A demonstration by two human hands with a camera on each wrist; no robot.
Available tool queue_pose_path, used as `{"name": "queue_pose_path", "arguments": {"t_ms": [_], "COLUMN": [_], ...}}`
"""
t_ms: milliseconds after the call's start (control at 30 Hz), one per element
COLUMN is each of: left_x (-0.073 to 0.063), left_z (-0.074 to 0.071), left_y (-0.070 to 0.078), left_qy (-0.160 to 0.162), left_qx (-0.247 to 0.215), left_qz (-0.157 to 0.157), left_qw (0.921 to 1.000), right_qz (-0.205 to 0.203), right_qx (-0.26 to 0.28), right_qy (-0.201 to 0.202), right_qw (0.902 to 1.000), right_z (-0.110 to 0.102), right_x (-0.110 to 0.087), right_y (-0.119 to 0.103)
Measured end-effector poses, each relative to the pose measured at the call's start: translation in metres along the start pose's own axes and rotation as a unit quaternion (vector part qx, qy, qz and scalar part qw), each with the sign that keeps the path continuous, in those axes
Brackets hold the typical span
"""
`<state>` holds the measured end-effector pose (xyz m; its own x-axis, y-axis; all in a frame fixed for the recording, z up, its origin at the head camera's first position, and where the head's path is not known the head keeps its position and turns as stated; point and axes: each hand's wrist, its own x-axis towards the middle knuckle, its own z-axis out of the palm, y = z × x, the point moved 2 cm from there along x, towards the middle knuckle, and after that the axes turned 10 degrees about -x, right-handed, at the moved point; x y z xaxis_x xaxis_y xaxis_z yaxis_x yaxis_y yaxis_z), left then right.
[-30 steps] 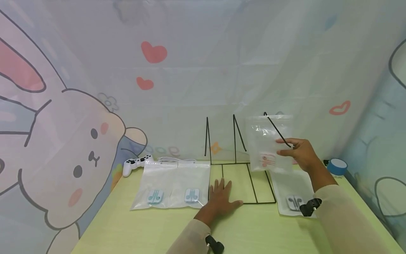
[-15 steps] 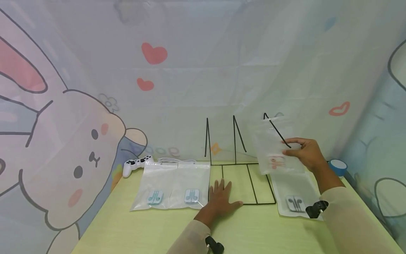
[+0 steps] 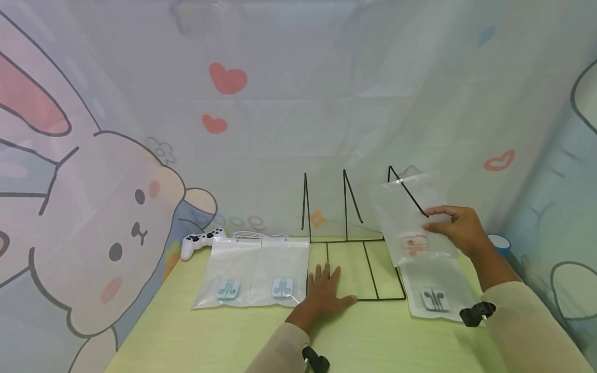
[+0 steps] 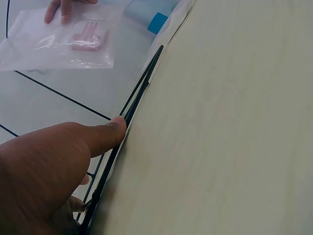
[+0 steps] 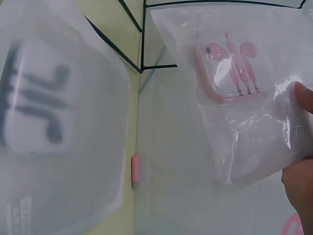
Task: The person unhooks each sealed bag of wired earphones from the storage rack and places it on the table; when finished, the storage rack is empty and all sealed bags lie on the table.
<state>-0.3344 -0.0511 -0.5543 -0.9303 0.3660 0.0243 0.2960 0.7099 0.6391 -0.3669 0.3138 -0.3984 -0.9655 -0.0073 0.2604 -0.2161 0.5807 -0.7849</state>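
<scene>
My right hand [image 3: 459, 230] pinches the right edge of a clear zip bag [image 3: 394, 217] between thumb and fingers. A square case of pink earphones [image 5: 234, 63] lies inside, low in the bag. In the head view the bag tilts, and the black rack's right prong [image 3: 412, 197] crosses over its upper part. My left hand [image 3: 322, 295] rests with spread fingers on the base of the black wire rack [image 3: 382, 299]. Its thumb presses along the front wire in the left wrist view. The rack's other two prongs carry nothing.
Left of the rack lie two zip bags [image 3: 252, 264] with pale blue earphones. Behind them sit a white game controller [image 3: 198, 242] and a coiled white cable [image 3: 254, 234]. A bag with dark earphones [image 3: 420, 269] lies right, with a blue round item [image 3: 500, 243] beyond. A patterned cloth hangs behind.
My right hand has moved right and slightly down with the bag of pink earphones, which has become more tilted. The left hand has stayed on the rack.
</scene>
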Motion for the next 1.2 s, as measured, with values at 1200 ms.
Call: {"name": "queue_pose_path", "arguments": {"t_ms": [1200], "left_x": [0.001], "left_z": [-0.001], "left_y": [0.001], "left_qy": [0.005], "left_qx": [0.011], "left_qz": [-0.005], "left_qw": [0.9999], "right_qz": [-0.039], "right_qx": [-0.081], "right_qy": [0.027], "right_qw": [0.9956], "right_z": [-0.014], "right_x": [-0.043], "right_y": [0.003]}}
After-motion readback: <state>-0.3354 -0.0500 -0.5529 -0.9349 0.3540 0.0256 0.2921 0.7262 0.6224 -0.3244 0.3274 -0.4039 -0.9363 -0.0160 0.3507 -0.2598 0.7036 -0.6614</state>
